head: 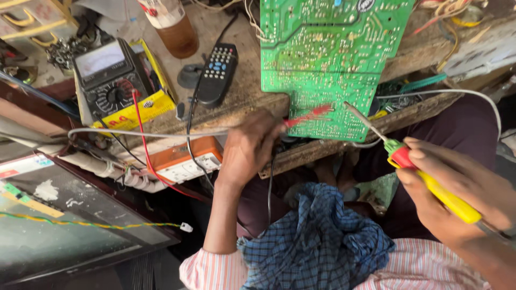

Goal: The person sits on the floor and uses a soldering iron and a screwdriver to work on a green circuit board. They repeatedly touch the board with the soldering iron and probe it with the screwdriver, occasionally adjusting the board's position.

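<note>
— So where is the green circuit board (328,59)?
— Lying on the counter (247,96), its lower edge past the rim.
— And the hands?
— Left hand (250,147) grips a red probe (307,116) touching the board; right hand (457,188) grasps a yellow-handled soldering iron (430,182), tip at the board. A multimeter (110,78) and black remote (217,74) lie leftward.

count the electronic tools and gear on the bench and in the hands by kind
green circuit board: 1
multimeter: 1
red test probe, in the left hand: 1
yellow-handled soldering iron, in the right hand: 1
black remote control: 1
orange and white power strip: 1
Total: 6
</note>
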